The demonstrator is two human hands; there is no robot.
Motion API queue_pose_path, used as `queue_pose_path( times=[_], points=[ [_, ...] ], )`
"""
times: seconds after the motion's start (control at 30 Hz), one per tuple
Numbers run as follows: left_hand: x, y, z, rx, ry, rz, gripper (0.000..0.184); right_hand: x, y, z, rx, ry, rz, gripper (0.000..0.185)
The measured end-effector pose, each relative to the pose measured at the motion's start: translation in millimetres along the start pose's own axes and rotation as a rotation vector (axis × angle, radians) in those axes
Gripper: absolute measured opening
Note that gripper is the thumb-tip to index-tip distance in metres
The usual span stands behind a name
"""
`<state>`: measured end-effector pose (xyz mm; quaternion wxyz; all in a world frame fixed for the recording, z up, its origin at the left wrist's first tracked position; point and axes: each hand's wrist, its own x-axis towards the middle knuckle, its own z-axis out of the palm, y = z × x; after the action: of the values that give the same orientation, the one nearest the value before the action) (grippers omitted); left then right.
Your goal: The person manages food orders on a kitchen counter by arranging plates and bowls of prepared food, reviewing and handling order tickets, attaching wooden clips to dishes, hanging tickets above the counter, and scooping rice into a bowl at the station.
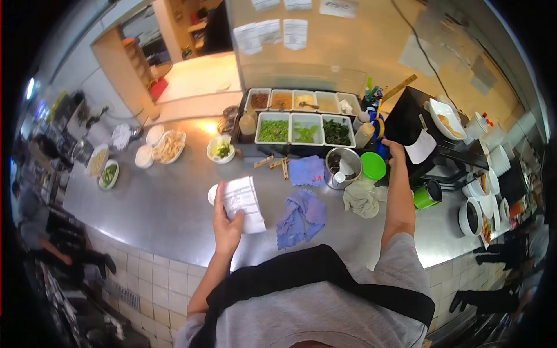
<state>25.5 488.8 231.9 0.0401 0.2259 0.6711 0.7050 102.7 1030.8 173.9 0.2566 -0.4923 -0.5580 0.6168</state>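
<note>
My left hand (225,223) grips a folded stack of white printed paper slips (243,206) above the steel counter, with the thumb across the front. A white round edge (212,194) shows behind those fingers; what it belongs to is hidden. My right hand (395,152) reaches out beside a blue object (381,148) at the left side of a black machine (409,116). Its fingers look curled, and what they hold, if anything, is hard to make out. A white paper slip (421,147) hangs at the machine's front, right of that hand.
White trays of chopped greens (272,129) and toppings stand at the back. A metal pot (342,168), green lid (373,166), blue cloths (301,217) and pale cloth (362,198) lie nearer. Food bowls (169,146) sit left; a green-and-black container (427,195) right. People stand at both sides.
</note>
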Motion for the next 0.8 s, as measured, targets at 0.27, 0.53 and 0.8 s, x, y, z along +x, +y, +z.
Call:
queue_pose_path(
  times=[0.27,0.53,0.8],
  points=[
    [12.8,9.8,-8.2,0.213,0.023,0.128,0.077,-1.3,39.2,-25.3,0.246,-0.071,-0.090,0.018],
    [17.5,19.8,-6.5,0.204,0.052,0.181,0.080,35.9,48.4,-39.6,-0.789,0.152,-0.424,0.015],
    [14.3,18.4,-7.0,0.155,-0.010,0.127,0.079,-164.8,-40.2,31.4,-0.870,0.098,-0.940,0.022]
  ],
)
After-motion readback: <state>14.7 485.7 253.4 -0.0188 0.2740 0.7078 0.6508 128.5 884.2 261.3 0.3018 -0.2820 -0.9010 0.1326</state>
